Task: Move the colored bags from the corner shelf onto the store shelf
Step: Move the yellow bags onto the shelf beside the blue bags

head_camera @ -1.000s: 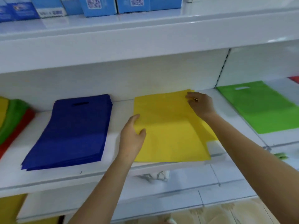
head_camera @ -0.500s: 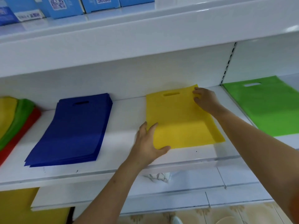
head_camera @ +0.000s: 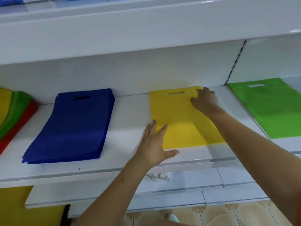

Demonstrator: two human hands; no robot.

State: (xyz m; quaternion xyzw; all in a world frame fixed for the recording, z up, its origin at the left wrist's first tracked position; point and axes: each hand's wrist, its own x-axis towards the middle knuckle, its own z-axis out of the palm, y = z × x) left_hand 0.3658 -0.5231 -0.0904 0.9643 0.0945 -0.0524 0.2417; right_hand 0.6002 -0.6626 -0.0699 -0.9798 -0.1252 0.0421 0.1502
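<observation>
A yellow bag [head_camera: 177, 118] lies flat on the white store shelf [head_camera: 128, 121], its handle slot toward the back wall. My left hand [head_camera: 156, 144] rests with straight fingers on the bag's near left corner, thumb spread along the front edge. My right hand [head_camera: 204, 99] presses on the bag's far right corner beside the handle slot. A stack of blue bags [head_camera: 73, 124] lies to the left on the same shelf. A green bag [head_camera: 267, 106] lies on the adjoining shelf section at the right.
At the far left edge sits a pile of yellow, green and red bags [head_camera: 11, 115]. Another shelf [head_camera: 146, 26] runs overhead with blue boxes at its back. Lower white shelves [head_camera: 179, 191] and a tiled floor show below.
The yellow bag slid back until its handle end met the back wall. My left hand moved from the bag's left side to its near left corner and flattened.
</observation>
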